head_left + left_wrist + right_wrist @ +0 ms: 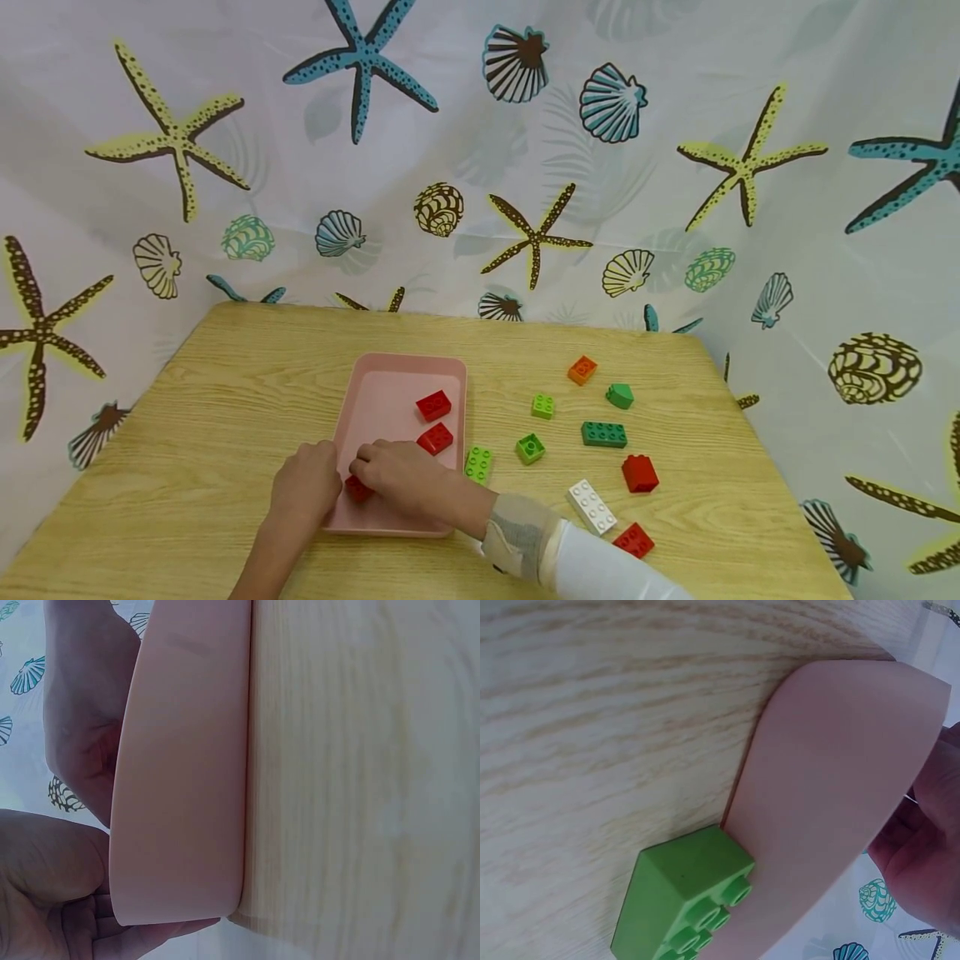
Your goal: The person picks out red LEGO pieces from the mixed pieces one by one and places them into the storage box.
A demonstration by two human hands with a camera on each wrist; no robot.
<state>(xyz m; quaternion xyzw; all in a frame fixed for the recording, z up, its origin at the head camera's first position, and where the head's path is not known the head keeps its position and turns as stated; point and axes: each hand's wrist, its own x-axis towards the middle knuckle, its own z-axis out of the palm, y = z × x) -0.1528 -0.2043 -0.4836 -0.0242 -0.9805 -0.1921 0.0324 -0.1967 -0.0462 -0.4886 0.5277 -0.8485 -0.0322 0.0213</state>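
Note:
A pink tray (pixel 408 363) sits on the wooden table with red toy bricks inside. My left hand (pixel 309 479) grips its left side near the front corner; in the left wrist view some fingers (pixel 161 937) lie along the outer wall. Reaching over the right wall, my right hand (pixel 401 475) holds a red brick (pixel 358 489) low in the tray, its fingers curled and partly hiding it. Two more red bricks, one (pixel 433 406) farther back and one (pixel 436 438) just beyond the right hand, lie by the tray's right side.
Against the tray's right wall stands a light green brick (pixel 682 892). Farther right lie small green bricks (pixel 530 448), a dark green brick (pixel 603 433), an orange brick (pixel 582 369), a white brick (pixel 592 506) and red bricks (pixel 640 472). A patterned curtain (pixel 450 275) hangs behind the table.

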